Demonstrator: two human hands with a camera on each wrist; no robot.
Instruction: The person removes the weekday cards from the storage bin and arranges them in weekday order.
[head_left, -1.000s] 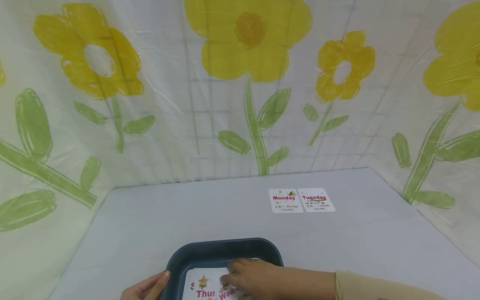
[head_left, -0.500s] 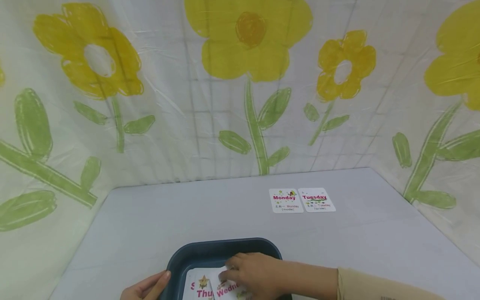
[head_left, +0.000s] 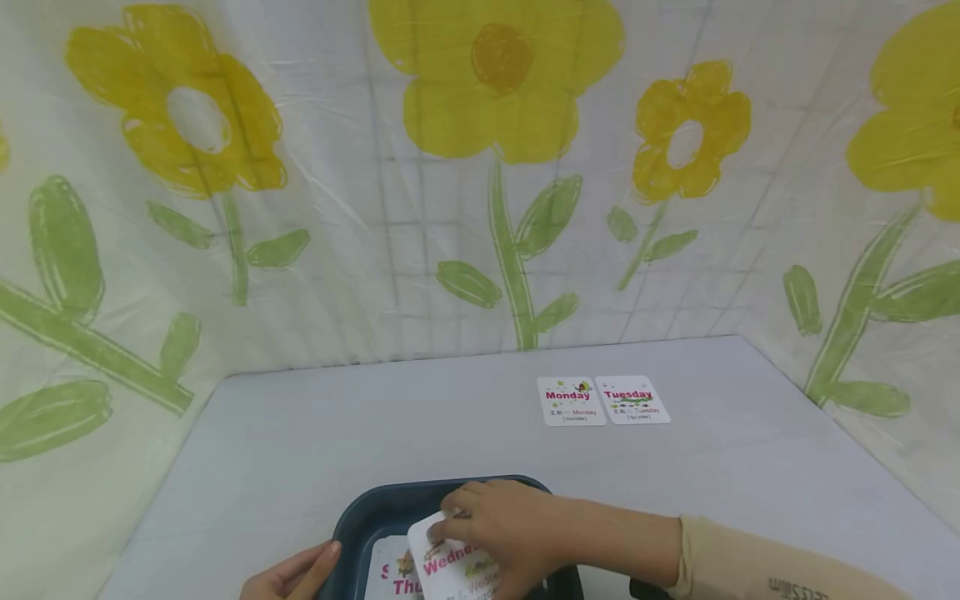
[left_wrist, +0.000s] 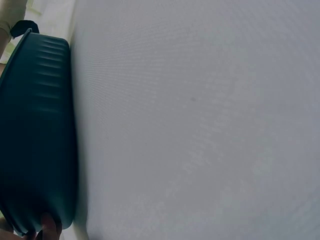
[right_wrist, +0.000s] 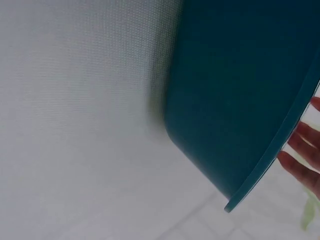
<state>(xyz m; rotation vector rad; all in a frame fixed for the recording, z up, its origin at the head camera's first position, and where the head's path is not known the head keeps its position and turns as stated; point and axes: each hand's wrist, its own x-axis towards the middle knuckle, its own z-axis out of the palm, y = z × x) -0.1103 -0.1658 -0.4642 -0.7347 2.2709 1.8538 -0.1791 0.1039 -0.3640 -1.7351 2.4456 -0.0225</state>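
Observation:
At the front of the table a dark blue-green tray (head_left: 386,498) holds white weekday cards. My left hand (head_left: 288,575) grips its left side, and in the left wrist view the fingers (left_wrist: 48,227) lie against the outer wall. Over the tray, my right hand (head_left: 517,525) pinches the Wednesday card (head_left: 442,571), which is raised and tilted. Part of that card is hidden by the hand. Beneath it shows a Thursday card (head_left: 397,550), partly covered. In the right wrist view, fingertips (right_wrist: 300,167) appear just beyond the tray's rim.
Farther back on the grey-white table (head_left: 300,450), a Monday card (head_left: 572,402) and a Tuesday card (head_left: 632,400) lie side by side, face up. A curtain with yellow flowers (head_left: 495,125) hangs along the back and sides of the table.
My right hand has lifted the Wednesday card off the others and moved slightly toward the tray's far edge. The card now covers more of the Thursday card. My left hand stays put.

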